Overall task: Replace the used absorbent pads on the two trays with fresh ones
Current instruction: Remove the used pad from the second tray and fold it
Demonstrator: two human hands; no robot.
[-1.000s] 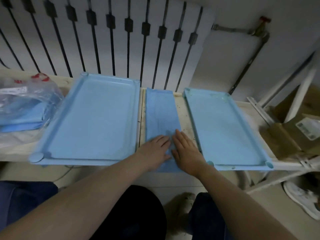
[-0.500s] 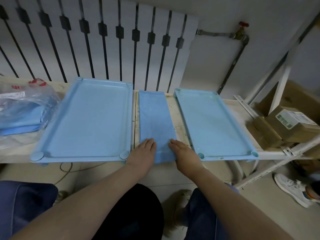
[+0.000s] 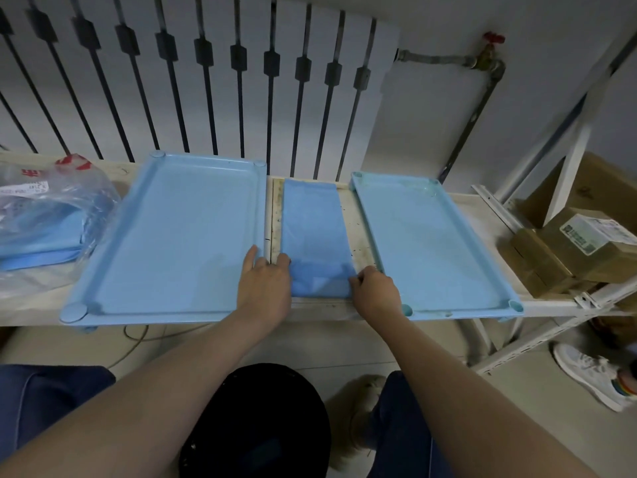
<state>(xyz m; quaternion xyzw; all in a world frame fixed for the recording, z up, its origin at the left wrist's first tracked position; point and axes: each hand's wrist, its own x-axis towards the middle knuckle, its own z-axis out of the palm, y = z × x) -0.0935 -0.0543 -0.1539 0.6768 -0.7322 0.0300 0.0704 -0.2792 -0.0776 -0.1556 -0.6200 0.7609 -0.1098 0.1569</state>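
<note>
The folded absorbent pad lies on the shelf; the left tray sits left of it, the right tray right; the bagged pads lie farther left; the radiator stands behind; cardboard boxes lie far right.

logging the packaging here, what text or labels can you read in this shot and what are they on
Nothing reads clearly.
White label on the cardboard box: print too small and blurred.
White sticker on the plastic bag: blurred, unreadable.
Red marks on the bag's top: blurred, unreadable.
Trays and pad: no text.
</note>
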